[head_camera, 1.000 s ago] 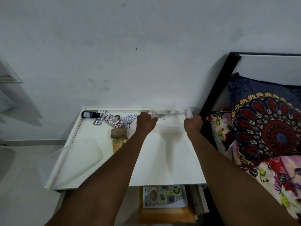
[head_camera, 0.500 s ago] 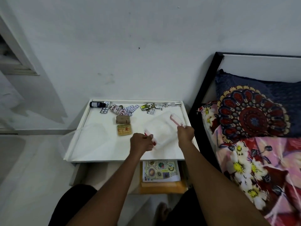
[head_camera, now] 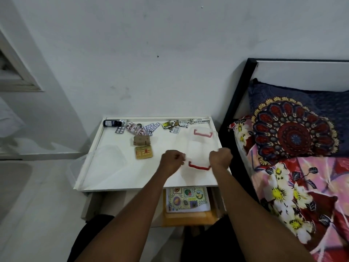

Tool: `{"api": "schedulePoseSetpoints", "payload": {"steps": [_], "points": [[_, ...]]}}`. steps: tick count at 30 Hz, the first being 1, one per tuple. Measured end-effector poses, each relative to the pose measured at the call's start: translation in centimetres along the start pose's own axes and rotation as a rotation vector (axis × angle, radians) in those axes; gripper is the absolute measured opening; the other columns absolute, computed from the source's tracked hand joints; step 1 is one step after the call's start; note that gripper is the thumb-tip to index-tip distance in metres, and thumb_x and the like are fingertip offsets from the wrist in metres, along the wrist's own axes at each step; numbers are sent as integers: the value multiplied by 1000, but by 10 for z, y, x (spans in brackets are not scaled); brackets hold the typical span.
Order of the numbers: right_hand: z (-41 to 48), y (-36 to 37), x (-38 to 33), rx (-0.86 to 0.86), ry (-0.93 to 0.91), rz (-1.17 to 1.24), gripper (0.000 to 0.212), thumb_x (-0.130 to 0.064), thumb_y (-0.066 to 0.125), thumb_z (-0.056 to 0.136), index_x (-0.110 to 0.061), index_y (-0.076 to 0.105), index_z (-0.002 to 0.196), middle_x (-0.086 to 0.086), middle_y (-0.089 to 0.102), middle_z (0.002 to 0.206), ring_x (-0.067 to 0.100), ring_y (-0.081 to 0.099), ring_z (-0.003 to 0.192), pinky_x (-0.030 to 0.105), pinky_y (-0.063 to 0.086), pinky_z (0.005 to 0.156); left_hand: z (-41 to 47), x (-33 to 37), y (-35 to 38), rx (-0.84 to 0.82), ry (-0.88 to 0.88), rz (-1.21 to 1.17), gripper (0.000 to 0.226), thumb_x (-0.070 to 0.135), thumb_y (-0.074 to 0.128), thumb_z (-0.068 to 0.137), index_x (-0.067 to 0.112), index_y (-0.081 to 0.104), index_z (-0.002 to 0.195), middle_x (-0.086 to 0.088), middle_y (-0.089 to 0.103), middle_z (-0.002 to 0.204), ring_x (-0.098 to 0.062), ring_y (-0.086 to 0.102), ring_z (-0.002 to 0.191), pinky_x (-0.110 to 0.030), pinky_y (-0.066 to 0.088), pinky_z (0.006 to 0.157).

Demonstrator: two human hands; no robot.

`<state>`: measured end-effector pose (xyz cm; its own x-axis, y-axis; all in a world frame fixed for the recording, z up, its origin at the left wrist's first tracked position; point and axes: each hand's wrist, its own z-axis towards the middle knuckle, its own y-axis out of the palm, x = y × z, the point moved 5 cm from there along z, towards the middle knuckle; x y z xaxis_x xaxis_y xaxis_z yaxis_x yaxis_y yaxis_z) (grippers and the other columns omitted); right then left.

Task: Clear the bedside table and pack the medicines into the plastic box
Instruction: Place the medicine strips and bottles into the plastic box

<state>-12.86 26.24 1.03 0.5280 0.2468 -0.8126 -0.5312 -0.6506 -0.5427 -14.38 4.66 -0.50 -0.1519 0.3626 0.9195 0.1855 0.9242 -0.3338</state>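
Head view. We found the plastic box (head_camera: 198, 148) on the near right part of the bedside table (head_camera: 162, 142), with a red clip at its far end and another at its near end. A second before, it had been held up at the far edge. It had since been drawn toward the person and set down, or very nearly; its clear walls left the contact uncertain. The left hand (head_camera: 171, 161) and the right hand (head_camera: 220, 157) were each curled on a near corner, gripping the box. The medicines (head_camera: 151, 127) lay along the far edge, none yet packed. We judged the box positioned for loading.
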Motion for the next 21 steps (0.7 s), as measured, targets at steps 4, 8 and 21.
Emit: {"api": "schedulePoseSetpoints", "payload": {"steps": [4, 8, 21], "points": [[13, -26, -25, 129, -183, -164, 27, 3, 59, 81, 6, 66, 107, 26, 68, 108, 45, 65, 102, 49, 59, 83, -3, -5, 11, -93, -53, -67, 22, 12, 62, 98, -4, 75, 107, -23, 76, 102, -33, 75, 94, -47, 60, 92], [-25, 10, -65, 107, -574, -122, 34, 8, 53, 79, 2, 71, 107, 21, 71, 104, 40, 64, 102, 46, 56, 87, 7, -19, -39, 114, -61, -152, 20, 0, 57, 97, -14, 70, 104, -35, 71, 103, -29, 67, 82, -42, 55, 78], [-50, 251, -95, -515, -825, -527, 53, -13, 42, 105, -18, 35, 157, 19, 39, 150, 36, 38, 136, 33, 35, 110, 62, -69, -153, 519, -90, 20, 18, 13, 66, 84, 17, 79, 97, 0, 78, 98, -20, 72, 97, -35, 57, 86]]}}
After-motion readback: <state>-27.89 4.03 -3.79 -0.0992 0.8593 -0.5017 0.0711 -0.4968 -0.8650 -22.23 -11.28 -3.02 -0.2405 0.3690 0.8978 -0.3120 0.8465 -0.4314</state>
